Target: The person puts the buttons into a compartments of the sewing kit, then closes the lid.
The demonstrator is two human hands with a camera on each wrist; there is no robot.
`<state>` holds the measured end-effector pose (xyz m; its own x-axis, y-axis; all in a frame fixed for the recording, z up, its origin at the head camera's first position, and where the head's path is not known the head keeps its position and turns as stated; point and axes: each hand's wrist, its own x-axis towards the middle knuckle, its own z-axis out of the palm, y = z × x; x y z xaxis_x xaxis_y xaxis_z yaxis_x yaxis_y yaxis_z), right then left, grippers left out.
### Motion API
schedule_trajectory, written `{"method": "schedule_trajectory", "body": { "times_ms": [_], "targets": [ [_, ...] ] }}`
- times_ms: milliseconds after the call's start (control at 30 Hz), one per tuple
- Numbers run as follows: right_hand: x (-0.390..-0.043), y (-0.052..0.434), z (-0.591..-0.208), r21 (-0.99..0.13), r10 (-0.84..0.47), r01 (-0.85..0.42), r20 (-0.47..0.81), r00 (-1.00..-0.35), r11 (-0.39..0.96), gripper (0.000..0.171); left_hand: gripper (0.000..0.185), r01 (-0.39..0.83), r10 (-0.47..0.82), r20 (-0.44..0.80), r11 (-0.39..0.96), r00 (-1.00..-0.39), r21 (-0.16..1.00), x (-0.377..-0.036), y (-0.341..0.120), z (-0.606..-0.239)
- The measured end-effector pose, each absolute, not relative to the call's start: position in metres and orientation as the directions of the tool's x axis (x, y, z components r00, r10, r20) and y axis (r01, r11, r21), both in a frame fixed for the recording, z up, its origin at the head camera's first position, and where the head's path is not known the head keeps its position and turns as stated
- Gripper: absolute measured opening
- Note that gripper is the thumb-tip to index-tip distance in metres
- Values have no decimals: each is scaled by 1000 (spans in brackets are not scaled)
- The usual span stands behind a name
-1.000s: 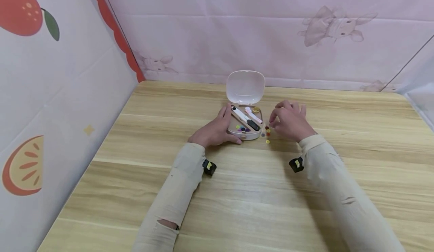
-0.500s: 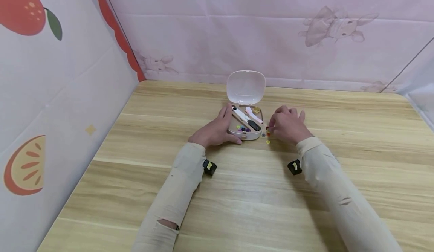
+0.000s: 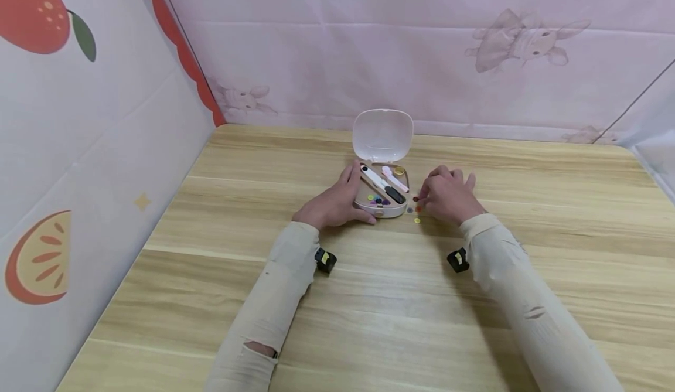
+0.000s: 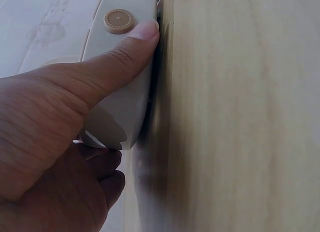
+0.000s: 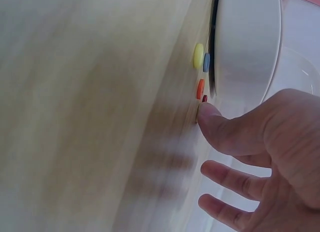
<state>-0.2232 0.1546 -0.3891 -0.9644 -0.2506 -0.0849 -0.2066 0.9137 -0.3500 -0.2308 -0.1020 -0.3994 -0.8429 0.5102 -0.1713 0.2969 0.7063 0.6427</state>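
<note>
A white sewing box (image 3: 391, 211) stands with its lid (image 3: 382, 135) raised at the back of the table. My left hand (image 3: 337, 201) grips its left front corner, thumb across the front below a brown button-shaped catch (image 4: 119, 21). Inside lie a white tool with a black end (image 3: 382, 184), a pink-and-white tool (image 3: 394, 179), a gold round piece (image 3: 399, 170) and several small coloured buttons (image 3: 377, 200). Right of the box, my right hand (image 3: 448, 196) pinches a yellow button at the tabletop, mostly hidden by thumb and fingertip; its other fingers are spread.
Loose buttons lie between box and right hand: a dark red one (image 3: 415, 199), an orange one (image 3: 418, 209), a blue-grey one (image 3: 410, 210) and another yellow one (image 3: 417, 221). A pink printed wall sheet (image 3: 316, 75) rises behind the wooden table (image 3: 379, 321).
My right hand has come down and slightly left to the loose buttons, and its fingers have covered the yellow one beside the dark red. My left hand and the box have stayed put.
</note>
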Motion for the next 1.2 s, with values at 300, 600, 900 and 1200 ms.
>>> {"method": "schedule_trajectory", "body": {
  "times_ms": [300,600,900,1200],
  "targets": [
    [-223,155,-390,-346,-260,-218,-79,-962,912,8,128,320,524,-152,698,-838,641,-231,-103,-399],
    [-223,156,-392,-337,-262,-222,-80,-962,915,9,127,329,529,-146,696,-836,638,-231,-103,-400],
    [-223,158,-393,-311,-277,-241,-77,-958,919,6,127,324,527,-148,696,-837,641,-231,-103,-399],
    [-222,158,-394,-264,-296,-265,-83,-952,927,15,127,322,529,-147,690,-836,648,-231,-103,-400]
  ]
}}
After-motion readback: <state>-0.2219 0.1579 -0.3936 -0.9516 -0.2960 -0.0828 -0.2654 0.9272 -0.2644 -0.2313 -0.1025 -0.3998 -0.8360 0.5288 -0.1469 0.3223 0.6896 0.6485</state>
